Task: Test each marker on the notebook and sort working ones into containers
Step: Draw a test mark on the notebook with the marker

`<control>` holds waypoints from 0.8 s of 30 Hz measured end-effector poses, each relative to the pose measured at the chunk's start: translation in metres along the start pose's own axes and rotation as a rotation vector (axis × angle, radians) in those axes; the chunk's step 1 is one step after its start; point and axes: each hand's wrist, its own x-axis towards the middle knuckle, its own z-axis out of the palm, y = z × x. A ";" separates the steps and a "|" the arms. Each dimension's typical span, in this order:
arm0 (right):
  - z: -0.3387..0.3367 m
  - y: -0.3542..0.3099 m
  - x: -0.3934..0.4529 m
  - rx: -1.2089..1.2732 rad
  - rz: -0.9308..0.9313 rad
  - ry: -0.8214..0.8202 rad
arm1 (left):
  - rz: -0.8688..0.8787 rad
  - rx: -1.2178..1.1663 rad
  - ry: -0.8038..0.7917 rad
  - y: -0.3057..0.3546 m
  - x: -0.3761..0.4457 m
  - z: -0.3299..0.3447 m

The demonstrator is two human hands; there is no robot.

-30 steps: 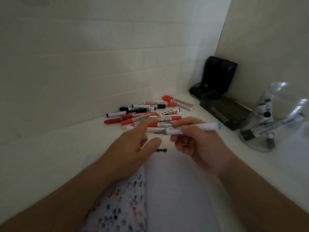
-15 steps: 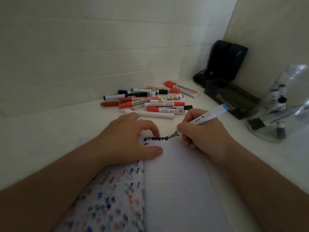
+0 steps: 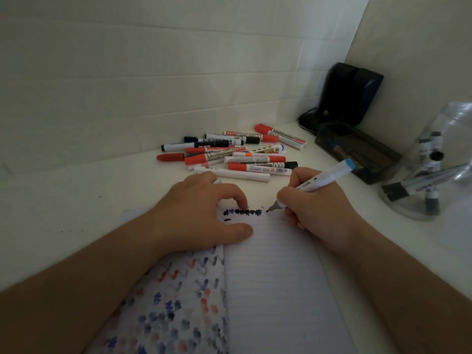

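From the head camera, the only view I had, my right hand (image 3: 316, 210) held a white marker with a light-blue end cap (image 3: 324, 178) in a writing pinch, the fingers curled round the lower barrel. Its long axis ran from the grey nib, low and to the left, up and away to the right toward the blue cap. The nib sat at or just above the top edge of the lined notebook page (image 3: 275, 290), immediately right of the row of dark test scribbles (image 3: 242, 212); I could not tell whether it was actually touching the paper.

My left hand (image 3: 201, 215) rested on the notebook by the spine, fingertips curled down on the page above the scribbles and thumb lying flat below them, pinning the page. It gripped nothing that I could see.

I judged that the next stroke depended on this: the free paper lay to the right of and below the nib, while my left fingertips were just beside the scribbles on the other side.

The pile of untested markers (image 3: 229, 155) lay beyond both hands, the clear round container (image 3: 419, 198) and dark tray (image 3: 357, 152) off to the right, nearer my right hand.
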 end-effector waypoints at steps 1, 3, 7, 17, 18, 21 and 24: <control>0.000 0.000 -0.001 0.034 0.008 -0.014 | -0.002 0.006 -0.002 0.000 0.000 0.000; 0.000 0.000 -0.002 0.037 0.007 -0.029 | 0.003 0.012 0.001 0.001 0.001 -0.001; 0.004 0.002 0.001 -0.032 -0.015 0.037 | 0.014 0.006 0.015 -0.001 0.001 0.000; 0.003 0.000 -0.002 0.014 -0.005 0.010 | 0.015 0.015 0.011 0.000 0.000 0.001; 0.003 0.000 -0.002 0.013 -0.003 0.008 | 0.015 0.016 0.010 0.001 0.000 0.001; 0.002 0.000 -0.003 0.051 0.007 0.007 | 0.009 0.017 0.010 0.000 0.000 0.001; 0.001 0.001 -0.002 0.068 0.003 0.018 | 0.009 0.020 0.011 0.001 0.000 0.001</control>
